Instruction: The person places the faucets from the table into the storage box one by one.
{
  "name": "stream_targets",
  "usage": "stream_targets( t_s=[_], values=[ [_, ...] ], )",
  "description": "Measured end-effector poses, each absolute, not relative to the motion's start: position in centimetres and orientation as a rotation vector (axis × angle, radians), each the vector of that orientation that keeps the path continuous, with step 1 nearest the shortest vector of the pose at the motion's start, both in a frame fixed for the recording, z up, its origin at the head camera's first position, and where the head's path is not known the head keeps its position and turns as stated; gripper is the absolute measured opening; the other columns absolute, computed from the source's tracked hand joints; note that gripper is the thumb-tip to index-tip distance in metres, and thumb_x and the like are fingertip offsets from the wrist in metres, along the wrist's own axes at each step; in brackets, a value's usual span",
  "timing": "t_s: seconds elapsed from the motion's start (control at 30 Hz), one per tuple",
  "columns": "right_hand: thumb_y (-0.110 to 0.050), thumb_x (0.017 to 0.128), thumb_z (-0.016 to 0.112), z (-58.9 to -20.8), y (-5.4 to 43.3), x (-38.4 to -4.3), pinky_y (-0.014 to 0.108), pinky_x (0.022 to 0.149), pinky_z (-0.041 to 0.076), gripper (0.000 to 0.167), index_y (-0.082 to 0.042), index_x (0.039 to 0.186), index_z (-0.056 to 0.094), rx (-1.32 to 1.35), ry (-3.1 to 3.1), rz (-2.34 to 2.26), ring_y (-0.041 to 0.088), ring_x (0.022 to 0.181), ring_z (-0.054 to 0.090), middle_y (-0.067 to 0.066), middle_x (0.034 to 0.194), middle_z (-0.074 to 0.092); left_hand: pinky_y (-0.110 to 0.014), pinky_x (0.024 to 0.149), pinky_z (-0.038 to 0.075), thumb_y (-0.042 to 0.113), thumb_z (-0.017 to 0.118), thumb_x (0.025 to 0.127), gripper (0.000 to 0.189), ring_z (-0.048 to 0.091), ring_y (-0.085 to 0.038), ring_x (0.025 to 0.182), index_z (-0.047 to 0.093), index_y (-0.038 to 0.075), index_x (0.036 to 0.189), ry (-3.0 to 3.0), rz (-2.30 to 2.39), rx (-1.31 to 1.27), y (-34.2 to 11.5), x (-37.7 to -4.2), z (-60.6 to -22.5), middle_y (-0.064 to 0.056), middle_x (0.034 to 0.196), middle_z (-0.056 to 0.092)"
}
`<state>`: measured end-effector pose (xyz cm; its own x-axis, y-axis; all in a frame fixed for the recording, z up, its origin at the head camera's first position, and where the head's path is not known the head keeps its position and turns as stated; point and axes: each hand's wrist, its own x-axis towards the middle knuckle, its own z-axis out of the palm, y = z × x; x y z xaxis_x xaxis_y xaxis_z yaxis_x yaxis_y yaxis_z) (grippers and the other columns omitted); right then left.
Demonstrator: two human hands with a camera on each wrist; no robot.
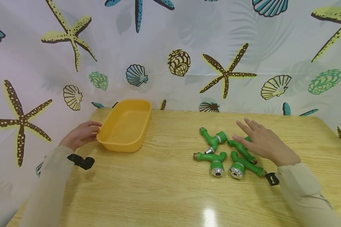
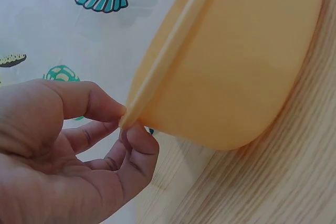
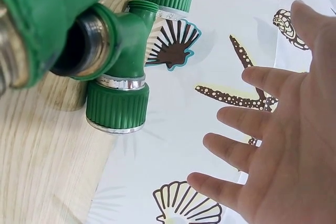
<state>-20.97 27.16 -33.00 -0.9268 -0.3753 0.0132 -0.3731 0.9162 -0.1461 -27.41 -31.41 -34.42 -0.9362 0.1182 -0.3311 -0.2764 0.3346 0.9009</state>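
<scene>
At the left of the table, a yellow-orange plastic basin (image 1: pixel 122 147) sits with nothing inside. My left hand (image 1: pixel 83 134) pinches its near-left rim between thumb and fingertips, as the left wrist view confirms on the basin's edge (image 2: pixel 157 72). My right hand (image 1: pixel 262 142) hovers with fingers spread over a group of green plastic taps. One tap (image 1: pixel 214 140) lies at the back left, another (image 1: pixel 210 157) at the front left, a third (image 1: pixel 248 164) at the front right. Partly covered by the right hand is one more tap (image 1: pixel 242 149). The right hand (image 3: pixel 283 135) touches none of them.
The wooden table (image 1: pixel 147 189) runs up to a white cloth (image 1: pixel 159 41) printed with starfish and shells, hanging behind and at the sides. Black camera mounts (image 1: pixel 82 161) sit at both wrists. Bare wood lies between basin and taps.
</scene>
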Motion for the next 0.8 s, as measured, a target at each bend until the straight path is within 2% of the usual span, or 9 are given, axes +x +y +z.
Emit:
stream_targets(
  t_s=[0.3, 0.8],
  values=[
    [-0.052, 0.1, 0.041, -33.0, 27.6, -20.7, 0.066, 0.103, 0.023, 0.074, 0.001, 0.15, 0.028, -0.577, 3.062, -0.262, 0.053, 0.134, 0.021, 0.034, 0.15, 0.02, -0.025, 0.077, 0.052, 0.005, 0.044, 0.096, 0.051, 0.055, -0.016, 0.085, 0.026, -0.008, 0.142, 2.279, 1.626, -0.147, -30.0, -26.8, -34.7, -0.021, 0.125, 0.042],
    [-0.052, 0.099, 0.043, -33.0, 27.8, -20.5, 0.067, 0.102, 0.024, 0.075, 0.001, 0.15, 0.028, -0.572, 3.07, -0.272, 0.055, 0.133, 0.022, 0.035, 0.149, 0.021, -0.025, 0.073, 0.051, 0.005, 0.046, 0.098, 0.046, 0.058, -0.013, 0.08, 0.031, -0.006, 0.139, 2.259, 1.711, -0.105, -28.3, -25.5, -35.6, -0.013, 0.111, 0.05]
  ],
)
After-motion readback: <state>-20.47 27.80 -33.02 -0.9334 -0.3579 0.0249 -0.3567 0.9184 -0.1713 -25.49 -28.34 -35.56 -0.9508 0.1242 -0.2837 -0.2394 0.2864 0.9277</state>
